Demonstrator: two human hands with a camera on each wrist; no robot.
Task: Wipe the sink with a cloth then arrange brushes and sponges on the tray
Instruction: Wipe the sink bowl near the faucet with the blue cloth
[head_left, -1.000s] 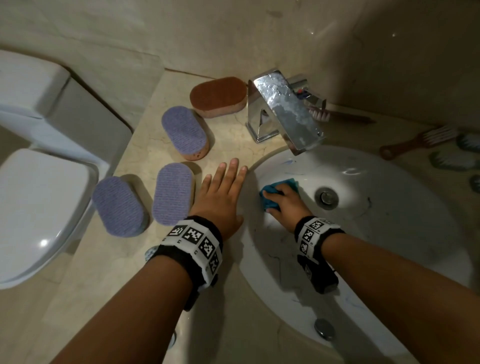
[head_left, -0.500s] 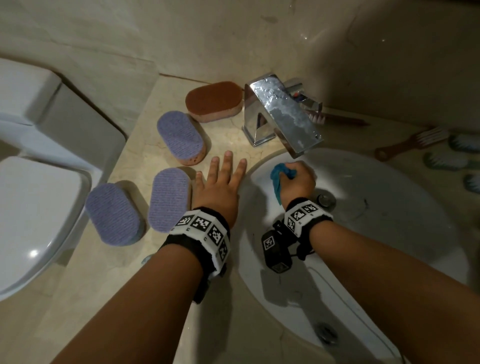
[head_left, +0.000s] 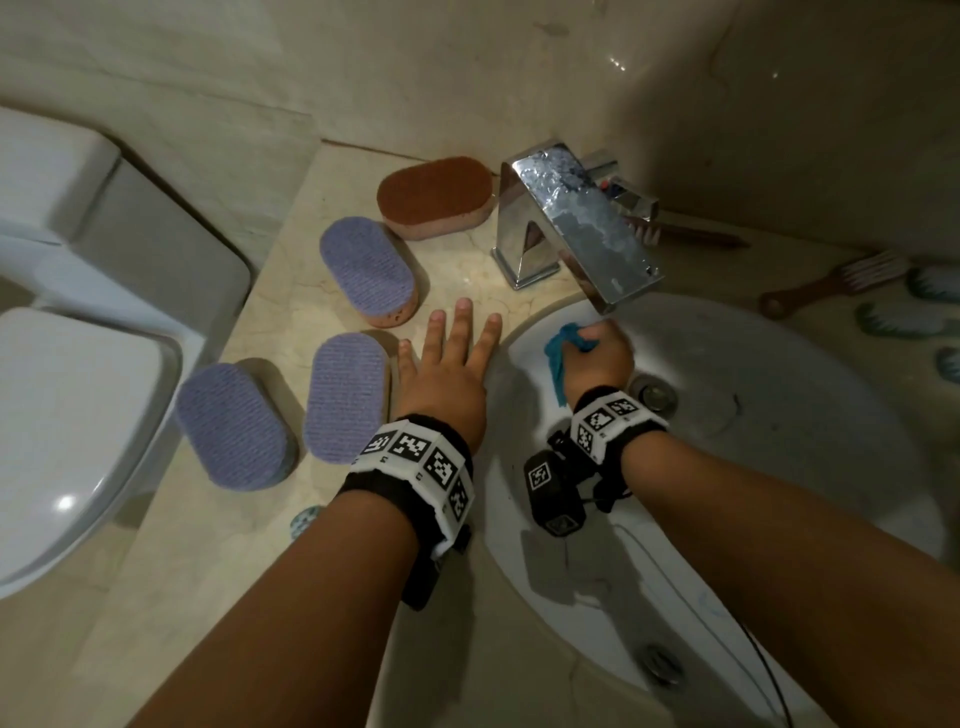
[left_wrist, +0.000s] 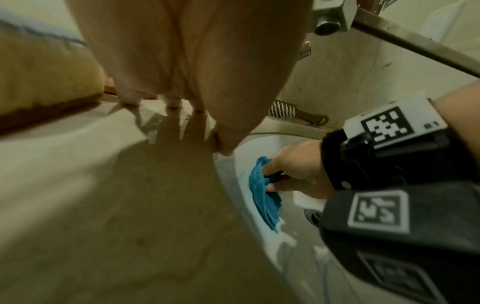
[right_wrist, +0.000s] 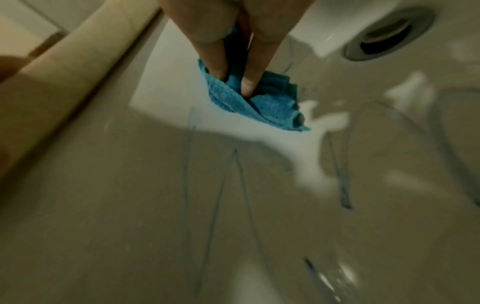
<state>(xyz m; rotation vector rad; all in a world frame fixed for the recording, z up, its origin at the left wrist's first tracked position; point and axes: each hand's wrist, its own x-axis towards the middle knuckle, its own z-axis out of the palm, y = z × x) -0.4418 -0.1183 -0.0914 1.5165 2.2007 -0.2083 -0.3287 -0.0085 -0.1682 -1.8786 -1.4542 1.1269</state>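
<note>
- Nearest the head camera, two bare forearms are seen reaching forward, each wrist wrapped in a black band with white coded markers.
- The left hand (head_left: 447, 374) is laid flat on the beige marble countertop (head_left: 156, 597), fingers straight and slightly spread, just beside the basin's left rim; nothing is held by it.
- The right hand (head_left: 597, 358) is curled around a crumpled blue terry cloth (head_left: 558, 358), which is pressed against the left inner wall of the round white ceramic sink (head_left: 779, 467), just under the spout.
- In the right wrist view, the cloth (right_wrist: 259, 100) is pinned to the basin by the fingertips (right_wrist: 249, 86), and thin dark lines are seen on the basin wall below it.
- The round metal drain (head_left: 653, 393) is found just right of the right wrist.
- Left of the left hand, two oval purple-topped sponges (head_left: 347, 397) (head_left: 231, 426) are lying side by side on the countertop; a third purple-topped sponge (head_left: 368, 267) is lying farther back.
- Beyond these, an oval brown-topped sponge (head_left: 435, 195) is placed near the wall, just left of the angular chrome faucet (head_left: 582, 228).
- A wooden-handled brush with pale bristles (head_left: 836, 280) is lying on the counter at far right, with other pale-bristled brushes (head_left: 893, 322) near it, too dim to describe.
- Behind the faucet, another brown-handled brush (head_left: 691, 238) is partly hidden.
- A white toilet (head_left: 62, 415) is standing to the left of the counter.
</note>
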